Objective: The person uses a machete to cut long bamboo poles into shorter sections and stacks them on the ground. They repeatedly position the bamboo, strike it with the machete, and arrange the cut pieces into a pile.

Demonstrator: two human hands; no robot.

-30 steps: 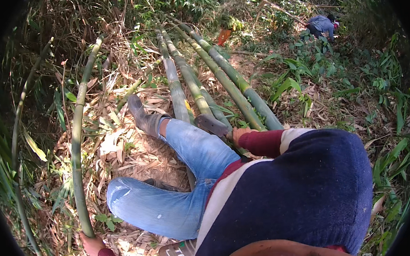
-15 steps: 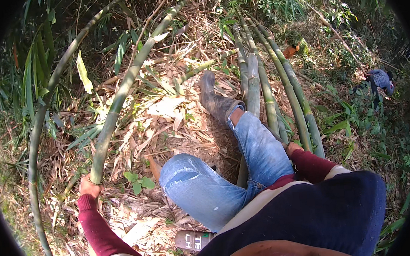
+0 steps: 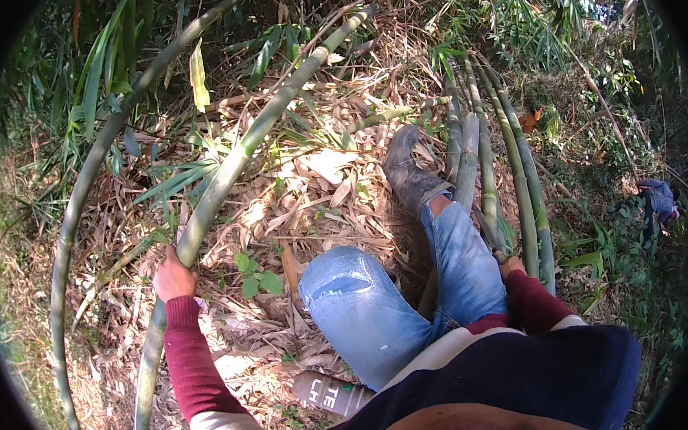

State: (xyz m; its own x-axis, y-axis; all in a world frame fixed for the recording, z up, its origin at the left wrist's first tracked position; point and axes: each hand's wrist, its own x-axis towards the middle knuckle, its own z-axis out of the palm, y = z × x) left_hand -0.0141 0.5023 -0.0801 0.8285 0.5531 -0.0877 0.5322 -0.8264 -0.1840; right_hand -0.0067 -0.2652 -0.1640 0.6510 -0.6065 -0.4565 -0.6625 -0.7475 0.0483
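Note:
My left hand (image 3: pixel 174 277) is wrapped around a thick green bamboo pole (image 3: pixel 235 165), which runs from the lower left up to the top middle. On the right, my right hand (image 3: pixel 511 266) is closed beside my bent knee, low against a bundle of cut bamboo poles (image 3: pixel 521 174). A dark, narrow machete-like blade (image 3: pixel 487 228) sticks out forward from that hand; its handle is hidden in the fingers. One pole (image 3: pixel 467 160) in the bundle has a pale, greyish surface. My boot (image 3: pixel 409 168) stands just left of the bundle.
A second curved bamboo stem (image 3: pixel 72 220) arches along the left. Dry leaves (image 3: pixel 329 168) cover the ground, with a small green plant (image 3: pixel 258 277) near my knee. A dark bottle-shaped thing (image 3: pixel 331 392) lies by my thigh. Another person (image 3: pixel 658 200) is at the far right among bushes.
The view has turned left, so the scene sits farther right. My left hand is higher along the bamboo pole, with more pole showing below it. The right hand stays by the bundle.

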